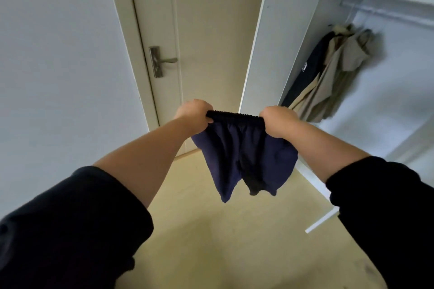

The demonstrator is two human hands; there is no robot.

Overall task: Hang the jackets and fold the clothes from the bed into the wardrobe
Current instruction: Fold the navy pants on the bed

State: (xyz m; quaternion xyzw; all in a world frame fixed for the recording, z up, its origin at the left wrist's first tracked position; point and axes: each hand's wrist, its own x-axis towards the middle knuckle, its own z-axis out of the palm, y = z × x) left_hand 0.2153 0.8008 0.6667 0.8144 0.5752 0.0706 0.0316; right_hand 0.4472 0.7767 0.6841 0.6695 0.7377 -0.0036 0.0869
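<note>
Jackets (328,75) already hung on wardrobe rail (387,10). Left hand (193,112) & right hand (278,122) each grip navy shorts (244,155) by waistband, held up in air, unfolded. Bed not in view.

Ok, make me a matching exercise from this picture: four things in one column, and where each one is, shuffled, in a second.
Things
1. navy shorts
2. beige jackets
3. door handle
4. hanging rail

Places
A. on the closed door, left
B. high across the wardrobe
C. held up by the waistband in the left hand and the right hand
D. hanging inside the wardrobe

Pairs: 1-C, 2-D, 3-A, 4-B
</note>
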